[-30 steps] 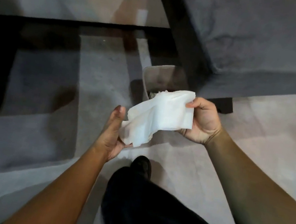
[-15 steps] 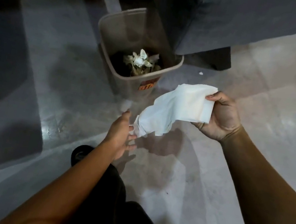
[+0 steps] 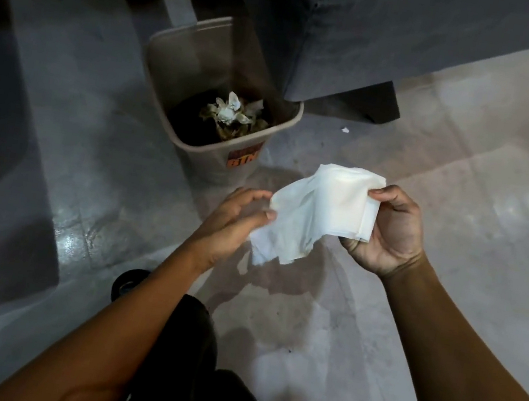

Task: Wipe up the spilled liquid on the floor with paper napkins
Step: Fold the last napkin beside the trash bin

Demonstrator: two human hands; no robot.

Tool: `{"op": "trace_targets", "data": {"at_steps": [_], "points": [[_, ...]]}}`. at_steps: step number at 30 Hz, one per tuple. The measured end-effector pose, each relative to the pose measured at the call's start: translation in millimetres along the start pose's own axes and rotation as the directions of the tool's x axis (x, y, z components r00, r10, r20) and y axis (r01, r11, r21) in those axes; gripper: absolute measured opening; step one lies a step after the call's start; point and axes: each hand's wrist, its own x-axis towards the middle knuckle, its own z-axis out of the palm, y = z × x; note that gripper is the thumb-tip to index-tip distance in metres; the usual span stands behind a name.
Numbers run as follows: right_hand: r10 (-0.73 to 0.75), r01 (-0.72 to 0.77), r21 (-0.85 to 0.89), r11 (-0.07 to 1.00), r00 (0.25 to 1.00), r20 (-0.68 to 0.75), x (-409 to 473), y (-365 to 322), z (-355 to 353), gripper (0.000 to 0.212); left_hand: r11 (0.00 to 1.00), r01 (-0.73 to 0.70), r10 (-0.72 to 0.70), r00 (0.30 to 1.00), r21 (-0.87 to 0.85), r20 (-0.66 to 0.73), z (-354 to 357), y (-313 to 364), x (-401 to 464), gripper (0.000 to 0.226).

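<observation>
A white paper napkin [image 3: 318, 215] hangs between my two hands above the grey floor. My right hand [image 3: 389, 234] pinches its right edge between thumb and fingers. My left hand [image 3: 235, 220] touches its lower left corner with thumb and fingertips. On the floor below and behind the napkin lies a faint damp patch with a darker outline, the spilled liquid [image 3: 281, 307]. Its exact extent is hard to make out.
A beige plastic bin [image 3: 215, 154] with crumpled used napkins [image 3: 235, 116] inside stands just beyond my hands. A grey sofa [image 3: 403, 38] on a dark foot rises behind it. My dark-trousered leg [image 3: 195, 362] and shoe [image 3: 128, 283] are below. A small white scrap [image 3: 345, 130] lies near the sofa foot.
The camera has tilted down, bringing the bin and floor into fuller view. My left hand has closed in on the napkin's lower corner. My right hand keeps its hold.
</observation>
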Motion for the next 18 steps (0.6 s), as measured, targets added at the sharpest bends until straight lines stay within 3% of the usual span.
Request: {"op": "trace_targets", "data": {"at_steps": [2,5,9,12,15,18], "points": [[-0.005,0.005,-0.002,1.000,1.000,-0.009,-3,-3,2,0.064,0.992,0.004,-0.010,0.999,0.125,0.042,-8,-4,-4,0.067],[-0.004,0.004,-0.010,1.000,1.000,-0.012,-6,-8,5,0.055,0.991,0.047,-0.051,0.998,0.129,0.027,-19,2,-5,0.090],[-0.017,0.017,0.010,1.000,1.000,-0.011,-9,-12,7,0.059,0.984,0.004,-0.026,0.993,0.179,0.119,-23,14,6,0.060],[-0.030,0.030,0.014,0.999,1.000,0.004,-10,-14,5,0.069,0.994,0.085,-0.094,0.987,0.072,0.132,-34,24,14,0.041],[-0.002,0.002,-0.038,0.999,1.000,0.005,-9,-12,2,0.072,0.982,0.187,-0.186,0.982,-0.036,0.021,-39,24,19,0.033],[0.030,-0.030,-0.024,0.999,1.000,-0.006,-5,4,5,0.065,0.961,0.141,-0.185,0.967,-0.239,-0.175,-24,19,20,0.032]]}}
